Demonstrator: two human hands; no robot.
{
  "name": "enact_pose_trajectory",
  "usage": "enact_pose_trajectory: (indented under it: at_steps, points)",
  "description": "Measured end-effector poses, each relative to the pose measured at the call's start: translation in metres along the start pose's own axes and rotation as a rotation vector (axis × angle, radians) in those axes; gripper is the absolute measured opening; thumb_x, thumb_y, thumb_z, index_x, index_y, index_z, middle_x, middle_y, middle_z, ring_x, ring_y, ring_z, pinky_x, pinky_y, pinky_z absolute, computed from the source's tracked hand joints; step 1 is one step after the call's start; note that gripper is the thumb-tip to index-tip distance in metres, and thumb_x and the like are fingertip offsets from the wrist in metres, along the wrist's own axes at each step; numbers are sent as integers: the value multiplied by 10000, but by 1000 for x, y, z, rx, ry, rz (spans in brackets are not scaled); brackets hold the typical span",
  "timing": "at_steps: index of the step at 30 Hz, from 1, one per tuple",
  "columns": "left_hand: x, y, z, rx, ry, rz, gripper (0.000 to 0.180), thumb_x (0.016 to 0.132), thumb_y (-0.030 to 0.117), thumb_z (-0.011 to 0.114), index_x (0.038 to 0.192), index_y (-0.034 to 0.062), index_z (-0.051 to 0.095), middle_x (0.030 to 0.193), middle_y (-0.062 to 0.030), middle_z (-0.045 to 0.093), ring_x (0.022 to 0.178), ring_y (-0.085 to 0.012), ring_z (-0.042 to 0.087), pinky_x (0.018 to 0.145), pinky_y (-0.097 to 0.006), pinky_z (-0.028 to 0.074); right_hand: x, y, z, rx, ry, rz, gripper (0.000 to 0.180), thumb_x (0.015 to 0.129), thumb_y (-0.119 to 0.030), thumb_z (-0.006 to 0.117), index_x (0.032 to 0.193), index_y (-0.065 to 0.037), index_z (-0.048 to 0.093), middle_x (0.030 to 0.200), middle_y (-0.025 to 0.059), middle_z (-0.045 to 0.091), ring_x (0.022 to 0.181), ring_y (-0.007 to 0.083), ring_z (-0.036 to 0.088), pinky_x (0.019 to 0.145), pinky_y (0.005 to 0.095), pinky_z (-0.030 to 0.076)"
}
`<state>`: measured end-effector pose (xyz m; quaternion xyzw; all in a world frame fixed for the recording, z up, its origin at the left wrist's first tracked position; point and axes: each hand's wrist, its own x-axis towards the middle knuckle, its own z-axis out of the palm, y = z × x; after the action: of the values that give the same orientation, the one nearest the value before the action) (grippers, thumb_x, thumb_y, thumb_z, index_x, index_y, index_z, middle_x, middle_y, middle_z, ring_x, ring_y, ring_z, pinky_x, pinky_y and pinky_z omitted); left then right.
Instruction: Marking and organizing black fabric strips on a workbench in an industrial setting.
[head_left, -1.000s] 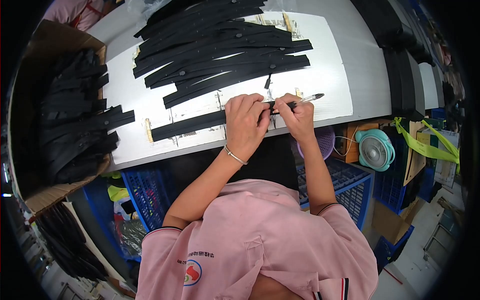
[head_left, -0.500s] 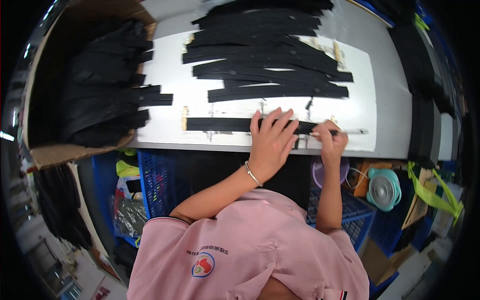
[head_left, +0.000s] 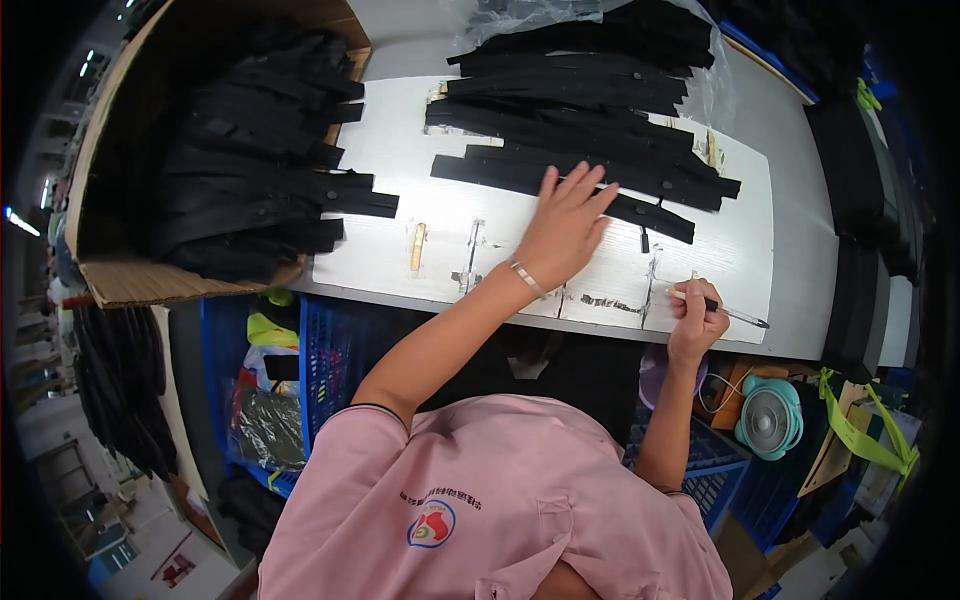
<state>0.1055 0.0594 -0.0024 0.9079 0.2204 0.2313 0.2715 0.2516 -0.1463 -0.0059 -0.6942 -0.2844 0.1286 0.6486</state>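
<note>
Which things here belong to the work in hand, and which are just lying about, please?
In use: left hand reaching onto the black strips; right hand holding a pen; white board.
Lying about: cardboard box of strips, fan, blue crates, green strap.

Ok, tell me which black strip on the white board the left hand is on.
The left hand lies on the nearest black strip of the fanned pile, the lowest one, closest to the table's front edge. The other strips lie beyond it, farther from the person.
</note>
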Motion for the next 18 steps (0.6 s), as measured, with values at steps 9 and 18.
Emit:
enact_pose_trajectory:
  at_steps: [9,18]
  points:
    - [-120,-101,-127,644,315,-191,506,780,-153,530,1170,116,708,1391,-89,611,1479,-340,385,1241,-614,161,0,-5,4,-66,-48,36,231,997,-110,619,845,43,702,782,47,673,639,72,564,575,212,421]
    - [-107,-78,-146,555,404,-140,103,860,73,760,958,101,742,1336,-74,665,1406,-331,499,1238,-588,166,1,-6,12,-32,-54,56,148,989,-60,648,917,52,711,830,70,707,714,102,636,640,232,502]
